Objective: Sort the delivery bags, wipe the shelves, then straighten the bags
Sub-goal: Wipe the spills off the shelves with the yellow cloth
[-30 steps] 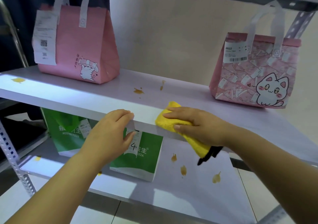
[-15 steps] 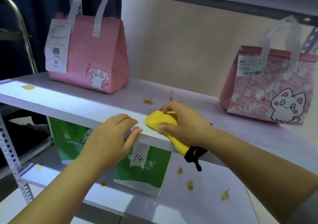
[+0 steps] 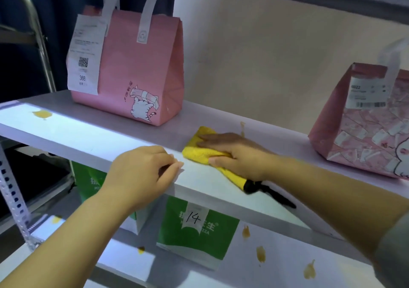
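White shelf (image 3: 88, 137), a rack board against a plain beige wall (image 3: 265, 55), carries the yellow cloth (image 3: 199, 152) near its front edge, approx. mid-span. The right hand (image 3: 234, 155) lies on the cloth, fingers straight and flat, pressing it down, thumb along its near side. A black loop (image 3: 265, 190) trails from the cloth's end by the wrist. Just left of the cloth the left hand (image 3: 141, 172) grips the shelf's front edge, fingers curled over the top, thumb tucked beneath. Just behind the cloth is a small brown stain (image 3: 242, 128); far left of the cloth, a yellower blot (image 3: 42, 114). Behind-left of the cloth stands a pink bag (image 3: 141, 70) w/ white handles, a cat drawing and a receipt w/ QR code and "366". Well right of the cloth is a patterned pink bag (image 3: 365, 128) w/ a barcode label, no. blurred, ending "022". Below the cloth, on the lower shelf (image 3: 287, 270), stands a green bag (image 3: 197, 232) w/ a tag handwritten "14"; its print is partly hidden, ending "ZZA". A 2nd green bag (image 3: 88, 181) sits below-left of the cloth. Brown spots (image 3: 261, 253) lie below-right of the cloth. A perforated steel upright (image 3: 11, 188) is far left of the cloth.
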Demonstrator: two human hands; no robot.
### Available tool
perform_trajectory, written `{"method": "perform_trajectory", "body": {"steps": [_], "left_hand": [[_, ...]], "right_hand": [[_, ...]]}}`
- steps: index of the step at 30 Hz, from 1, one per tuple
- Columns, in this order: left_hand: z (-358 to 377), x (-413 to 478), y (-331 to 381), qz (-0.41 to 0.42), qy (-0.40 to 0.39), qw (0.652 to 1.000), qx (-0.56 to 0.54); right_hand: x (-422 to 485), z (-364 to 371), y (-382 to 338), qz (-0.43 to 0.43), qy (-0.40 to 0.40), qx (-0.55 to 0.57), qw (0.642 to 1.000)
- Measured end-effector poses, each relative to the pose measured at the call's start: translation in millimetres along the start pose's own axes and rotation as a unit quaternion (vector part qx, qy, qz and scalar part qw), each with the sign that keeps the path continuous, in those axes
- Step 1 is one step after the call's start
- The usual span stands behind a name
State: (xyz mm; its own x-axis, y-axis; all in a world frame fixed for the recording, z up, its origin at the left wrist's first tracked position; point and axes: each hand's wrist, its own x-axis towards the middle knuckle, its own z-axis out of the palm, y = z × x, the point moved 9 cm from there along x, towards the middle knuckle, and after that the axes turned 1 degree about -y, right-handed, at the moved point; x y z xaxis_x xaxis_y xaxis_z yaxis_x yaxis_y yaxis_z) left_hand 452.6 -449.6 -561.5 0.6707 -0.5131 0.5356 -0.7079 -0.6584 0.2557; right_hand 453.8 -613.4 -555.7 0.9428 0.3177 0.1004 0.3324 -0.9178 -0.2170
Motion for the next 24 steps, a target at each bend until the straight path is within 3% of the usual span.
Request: {"method": "perform_trajectory", "body": {"steps": [6, 10, 15, 18, 24], "left_hand": [[-3.5, 6.8, 3.0, 0.019, 0.007, 1.0, 0.01], [-3.4, 7.9, 4.5, -0.001, 0.001, 1.0, 0.0], [-1.6, 5.8, 4.2, -0.021, 0.008, 1.0, 0.007], [-1.5, 1.1, 4.9, -0.025, 0.036, 0.999, 0.003], [2.3, 6.9, 13.3, -0.026, -0.006, 0.999, 0.037]], "right_hand": [[50.9, -10.0, 75.2, 0.145, 0.008, -0.086, 0.986], [48.1, -7.1, 74.6, 0.169, 0.008, -0.064, 0.984], [2.6, 2.8, 36.0, 0.092, -0.035, 0.012, 0.995], [-29.0, 0.8, 12.5, 0.02, -0.037, 0.001, 0.999], [-71.9, -7.4, 6.3, 0.008, -0.029, -0.007, 1.0]]}}
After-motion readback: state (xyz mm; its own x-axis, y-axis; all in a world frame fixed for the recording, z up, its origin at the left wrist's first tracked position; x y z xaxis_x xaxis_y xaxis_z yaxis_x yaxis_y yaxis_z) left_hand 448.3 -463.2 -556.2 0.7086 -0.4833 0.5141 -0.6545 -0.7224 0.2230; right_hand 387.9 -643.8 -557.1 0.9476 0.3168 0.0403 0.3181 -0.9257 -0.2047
